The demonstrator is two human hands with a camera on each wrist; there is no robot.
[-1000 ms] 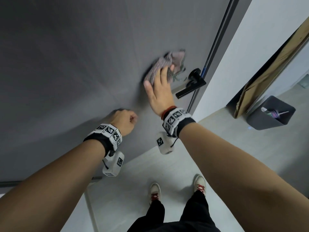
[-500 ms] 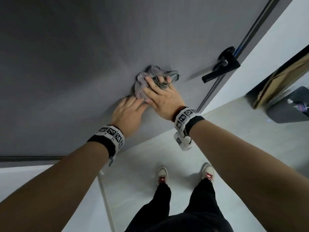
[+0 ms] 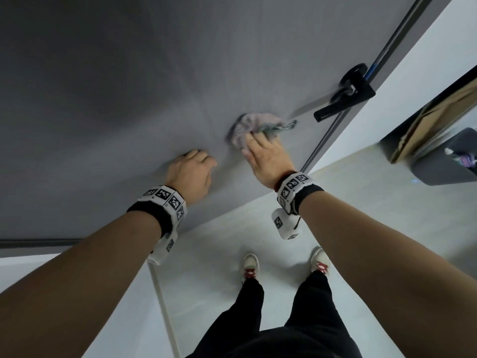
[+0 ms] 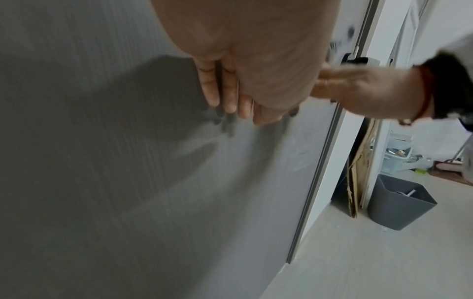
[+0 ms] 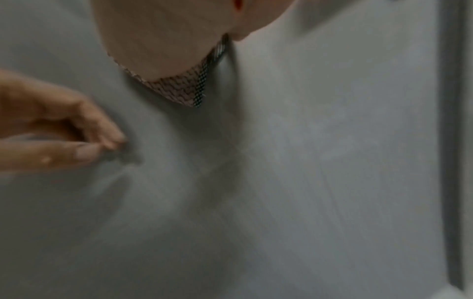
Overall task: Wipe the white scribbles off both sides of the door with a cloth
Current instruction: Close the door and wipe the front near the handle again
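Note:
The grey door (image 3: 129, 86) fills the upper head view. My right hand (image 3: 268, 156) presses a pinkish-grey checked cloth (image 3: 247, 124) flat against the door, below and left of the black lever handle (image 3: 343, 102). The cloth is motion-blurred; in the right wrist view its corner (image 5: 184, 89) pokes out from under my palm. My left hand (image 3: 191, 171) rests on the door to the left of the cloth, fingers curled and holding nothing; its fingertips (image 4: 225, 95) touch the panel. A faint pale mark (image 4: 300, 159) shows on the door lower down.
The door's free edge (image 3: 333, 130) runs along the right, with a white wall beyond it. A dark grey bin (image 3: 444, 164) and leaning cardboard (image 3: 426, 117) stand on the floor at the right. My feet (image 3: 250, 267) are on the pale floor below.
The cloth and my right hand have slid right, toward the handle. My left hand, flat beside the cloth half a second ago, has curled its fingers and now sits apart from it.

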